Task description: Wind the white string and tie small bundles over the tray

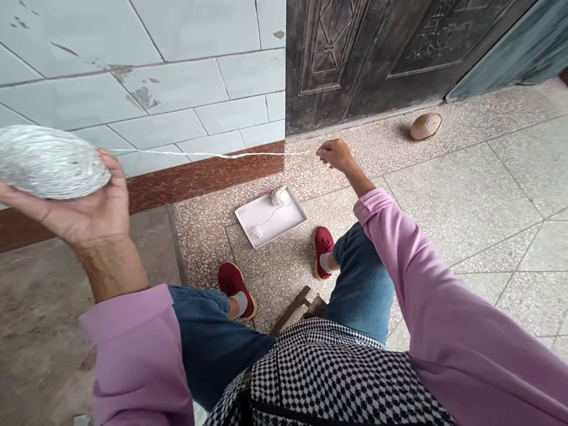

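A large ball of white yarn point(48, 162) rests in my left hand point(90, 214), which is raised at the far left with its fingers curved round the underside. From the ball a white strand point(209, 155) runs taut across to my right hand point(337, 154), whose fingertips are pinched on its end part. On the floor between my feet and the wall lies a white tray point(287, 225). It holds a small white ball of yarn point(280, 197) and a smaller white tuft point(257, 231), joined by a thin thread.
A tiled wall point(192, 23) with a brown base strip stands ahead on the left. Beside it is a dark carved door point(360, 46). A round tan object point(425, 126) sits on the floor near the door. Part of a wooden stool point(315, 304) shows beneath me.
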{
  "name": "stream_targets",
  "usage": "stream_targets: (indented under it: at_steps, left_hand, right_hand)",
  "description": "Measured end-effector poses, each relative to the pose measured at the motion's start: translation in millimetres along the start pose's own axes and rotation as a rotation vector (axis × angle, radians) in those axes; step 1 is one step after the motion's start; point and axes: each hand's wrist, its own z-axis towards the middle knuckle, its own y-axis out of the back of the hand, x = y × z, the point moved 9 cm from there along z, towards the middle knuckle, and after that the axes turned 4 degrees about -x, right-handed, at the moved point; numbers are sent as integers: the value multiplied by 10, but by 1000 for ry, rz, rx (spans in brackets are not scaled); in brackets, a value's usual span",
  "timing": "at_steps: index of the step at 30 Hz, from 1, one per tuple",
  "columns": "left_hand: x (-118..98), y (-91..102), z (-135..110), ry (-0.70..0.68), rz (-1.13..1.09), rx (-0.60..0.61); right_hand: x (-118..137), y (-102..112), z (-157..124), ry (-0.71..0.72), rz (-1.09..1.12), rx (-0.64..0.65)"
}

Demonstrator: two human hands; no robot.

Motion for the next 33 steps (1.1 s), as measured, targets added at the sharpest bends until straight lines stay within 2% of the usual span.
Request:
stream_targets:
  at_steps: [2, 4, 8, 12, 15, 18, 23, 26, 29, 33]
  left_hand:
    - [38, -159, -2, -84, -128, -12]
    - [234, -353, 13, -37, -189, -21]
    - [672, -727, 6, 105, -214, 20]
    - [940, -948, -44, 180, -221, 125]
    - [1022, -958, -28, 195, -206, 168]
    - [1042, -875, 5, 200, -197, 143]
    - [1048, -874, -31, 178, -179, 204]
    - [1103, -841, 23, 135, -165, 194]
    - [1163, -761, 171, 28, -125, 154]
    - [1252, -610, 343, -112, 33, 37]
  right_hand:
    - [158, -101, -12, 77, -47, 9]
    - [461, -289, -62, 211, 34, 43]
    - [1189, -858, -288, 448, 485, 266]
    - [1703, -1368, -546, 525, 720, 452]
    - [1846, -1576, -720, 502, 712, 521]
    - [1812, -1556, -807, 455, 638, 495]
    - [1751, -1265, -826, 559, 476, 356]
    - [1757, -1230, -951, 641, 406, 416]
    - [1810, -1225, -1172, 742, 357, 486]
    - [1923, -1187, -1363, 804, 470, 603]
